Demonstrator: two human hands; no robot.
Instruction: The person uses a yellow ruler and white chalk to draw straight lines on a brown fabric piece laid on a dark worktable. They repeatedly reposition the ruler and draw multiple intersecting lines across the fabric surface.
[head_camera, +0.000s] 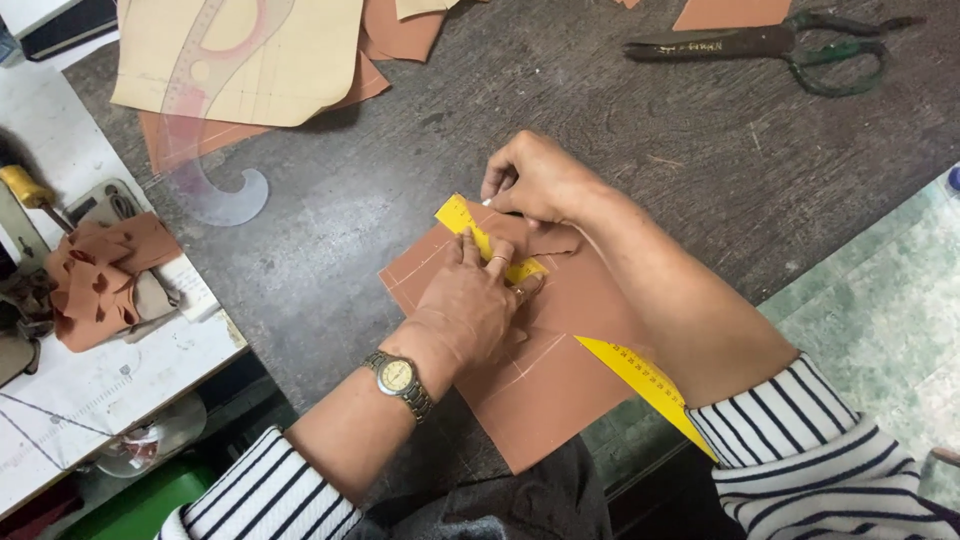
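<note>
A brown fabric piece with faint chalk lines lies on the dark worktable. A yellow measuring tape runs diagonally across it and comes out again near my right sleeve. My left hand, with a wristwatch and a ring, presses flat on the tape and fabric. My right hand is at the fabric's upper corner, fingers pinched on a small white piece, probably chalk, right at the tape's end. The tape's middle is hidden under my hands and forearm.
Large dark scissors lie at the far right of the table. A clear curved ruler rests over tan pattern pieces at the far left. Brown fabric scraps sit on a white sewing machine table at left.
</note>
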